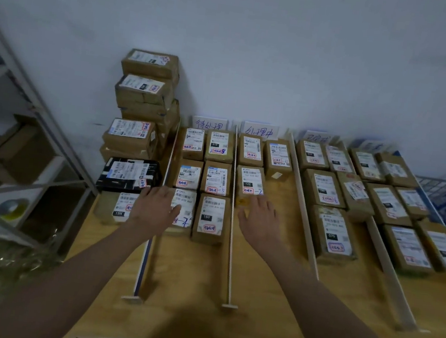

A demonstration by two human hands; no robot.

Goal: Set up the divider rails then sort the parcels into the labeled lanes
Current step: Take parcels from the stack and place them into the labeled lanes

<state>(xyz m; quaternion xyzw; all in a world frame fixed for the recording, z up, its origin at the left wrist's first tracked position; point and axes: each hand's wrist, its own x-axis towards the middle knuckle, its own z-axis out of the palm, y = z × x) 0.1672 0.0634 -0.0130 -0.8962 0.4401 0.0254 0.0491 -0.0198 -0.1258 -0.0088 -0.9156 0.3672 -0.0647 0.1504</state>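
At the far edge of the tabletop, the leftmost lane card [209, 124] is showing handwritten "待处理", and the card to its right [260, 130] "处理中". The two cards farther right are too blurred to read. Printed numbers are showing on parcel labels: "150" [206, 217], "122" [247, 184], "070" [331, 235] and "15H" [119, 213].

Both bare forearms stretched forward from the bottom corners, converging toward the middle. The left hand [157, 205] reached out palm down, fingers straight and loosely together, thumb angled off to the right. The right hand [262, 220] matched it, palm down, fingers extended and slightly spread, gripping nothing.
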